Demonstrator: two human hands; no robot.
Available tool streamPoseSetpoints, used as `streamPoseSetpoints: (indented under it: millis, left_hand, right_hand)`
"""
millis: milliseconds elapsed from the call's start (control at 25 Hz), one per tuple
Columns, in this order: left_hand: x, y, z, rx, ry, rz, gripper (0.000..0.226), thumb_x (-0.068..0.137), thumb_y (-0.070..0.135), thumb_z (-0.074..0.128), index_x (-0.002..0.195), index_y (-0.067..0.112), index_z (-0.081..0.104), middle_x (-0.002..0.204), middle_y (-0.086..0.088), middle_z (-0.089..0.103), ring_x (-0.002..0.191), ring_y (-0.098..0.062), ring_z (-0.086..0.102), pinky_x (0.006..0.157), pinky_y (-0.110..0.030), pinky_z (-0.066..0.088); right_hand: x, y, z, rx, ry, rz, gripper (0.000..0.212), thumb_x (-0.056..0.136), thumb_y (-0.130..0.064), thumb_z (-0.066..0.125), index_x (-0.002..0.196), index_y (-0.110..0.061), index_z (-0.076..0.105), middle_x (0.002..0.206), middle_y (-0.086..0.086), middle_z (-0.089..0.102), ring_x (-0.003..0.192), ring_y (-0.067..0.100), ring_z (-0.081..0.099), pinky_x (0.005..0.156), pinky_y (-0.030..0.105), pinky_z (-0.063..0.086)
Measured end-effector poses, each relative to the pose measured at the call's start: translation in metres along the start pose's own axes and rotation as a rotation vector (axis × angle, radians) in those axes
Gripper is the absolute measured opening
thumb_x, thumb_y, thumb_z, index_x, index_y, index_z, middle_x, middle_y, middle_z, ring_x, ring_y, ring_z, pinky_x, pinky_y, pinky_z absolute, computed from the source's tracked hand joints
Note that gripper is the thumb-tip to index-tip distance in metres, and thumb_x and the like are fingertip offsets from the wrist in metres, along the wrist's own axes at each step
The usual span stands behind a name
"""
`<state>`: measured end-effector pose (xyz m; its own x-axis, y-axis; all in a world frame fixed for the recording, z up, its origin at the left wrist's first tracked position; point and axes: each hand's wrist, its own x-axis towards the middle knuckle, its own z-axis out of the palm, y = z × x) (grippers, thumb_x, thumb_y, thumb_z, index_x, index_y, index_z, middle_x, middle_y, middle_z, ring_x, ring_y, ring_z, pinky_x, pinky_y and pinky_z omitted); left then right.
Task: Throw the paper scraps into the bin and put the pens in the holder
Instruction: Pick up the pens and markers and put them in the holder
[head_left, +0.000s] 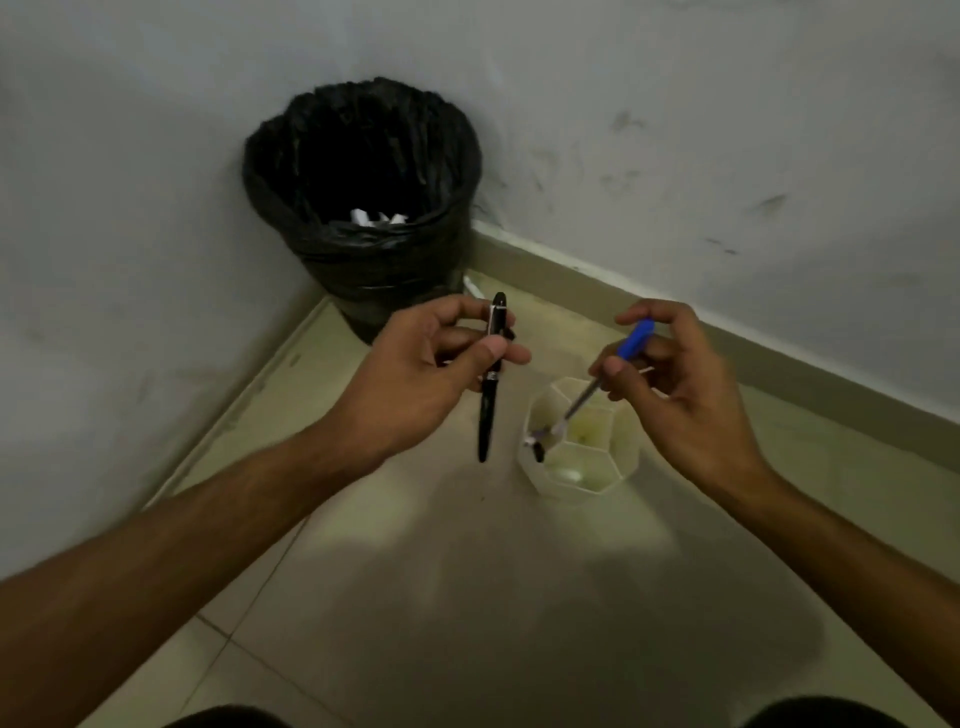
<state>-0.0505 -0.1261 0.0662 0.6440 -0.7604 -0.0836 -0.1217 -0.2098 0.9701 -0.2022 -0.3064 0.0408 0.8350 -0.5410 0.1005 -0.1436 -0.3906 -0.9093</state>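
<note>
My left hand (431, 364) grips a black pen (488, 410) with silver rings, held almost upright just left of the holder. My right hand (675, 374) pinches a blue-capped pen (631, 340) that slants down, its tip over the holder's left compartment. The cream pen holder (618, 467) stands on the floor between my hands, divided into several compartments. A dark pen end (537, 452) shows in its left compartment. The bin (363, 249), lined with a black bag, sits in the corner with white paper scraps (376, 218) inside.
Two white walls meet behind the bin, with a pale skirting along the right wall. A small white scrap (470, 286) lies on the floor tiles at the bin's right side. My knees show at the bottom edge.
</note>
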Motion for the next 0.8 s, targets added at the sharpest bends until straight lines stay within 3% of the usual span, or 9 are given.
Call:
streamPoseSetpoints:
  millis: [120, 240, 360, 520, 680, 800]
  left_hand:
    - [0.010, -0.004, 0.036, 0.032, -0.081, 0.044, 0.022, 0.092, 0.009, 0.063, 0.113, 0.012, 0.063, 0.099, 0.002, 0.076, 0.092, -0.010, 0.072, 0.080, -0.029, 0.059]
    - [0.019, -0.017, 0.067, 0.118, -0.108, 0.048, 0.023, 0.088, 0.008, 0.068, 0.110, 0.015, 0.066, 0.106, 0.005, 0.070, 0.095, -0.010, 0.071, 0.081, -0.031, 0.061]
    - [0.021, -0.036, 0.084, 0.321, -0.156, 0.085, 0.023, 0.084, 0.010, 0.072, 0.106, 0.018, 0.068, 0.110, 0.007, 0.067, 0.097, -0.006, 0.068, 0.082, -0.021, 0.059]
    - [0.020, -0.051, 0.094, 0.605, -0.225, 0.187, 0.025, 0.080, 0.018, 0.077, 0.104, 0.021, 0.072, 0.097, 0.008, 0.072, 0.082, -0.001, 0.065, 0.072, -0.011, 0.053]
    - [0.019, -0.059, 0.100, 0.788, -0.283, 0.192, 0.023, 0.079, 0.026, 0.078, 0.102, 0.025, 0.072, 0.096, 0.006, 0.071, 0.074, -0.001, 0.059, 0.078, -0.024, 0.058]
    - [0.019, -0.069, 0.101, 0.915, -0.355, 0.265, 0.024, 0.079, 0.032, 0.077, 0.100, 0.027, 0.070, 0.107, 0.007, 0.065, 0.087, -0.003, 0.053, 0.083, -0.024, 0.054]
  right_hand:
    - [-0.024, 0.026, -0.025, -0.127, 0.015, -0.059, 0.026, 0.094, -0.016, 0.062, 0.115, -0.026, 0.050, 0.095, -0.001, 0.074, 0.089, 0.009, 0.072, 0.079, 0.028, 0.059]
    - [-0.039, 0.049, -0.032, -0.288, -0.085, -0.098, 0.023, 0.094, -0.018, 0.060, 0.114, -0.024, 0.050, 0.098, -0.003, 0.071, 0.088, 0.007, 0.070, 0.080, 0.025, 0.059]
    - [-0.049, 0.065, -0.026, -0.372, -0.250, -0.165, 0.019, 0.095, -0.020, 0.060, 0.113, -0.022, 0.054, 0.100, -0.005, 0.070, 0.087, 0.008, 0.068, 0.078, 0.029, 0.059]
    - [-0.050, 0.086, -0.017, -0.475, -0.281, -0.276, 0.012, 0.088, -0.016, 0.069, 0.100, -0.017, 0.067, 0.100, -0.004, 0.068, 0.082, 0.011, 0.065, 0.073, 0.032, 0.058]
    - [-0.051, 0.101, -0.011, -0.555, -0.258, -0.292, 0.010, 0.082, -0.015, 0.075, 0.091, -0.015, 0.071, 0.097, 0.000, 0.065, 0.073, 0.016, 0.065, 0.063, 0.036, 0.059]
    - [-0.054, 0.106, -0.008, -0.530, -0.307, -0.248, 0.013, 0.084, -0.024, 0.069, 0.092, -0.015, 0.074, 0.099, -0.002, 0.067, 0.069, 0.014, 0.065, 0.062, 0.036, 0.058]
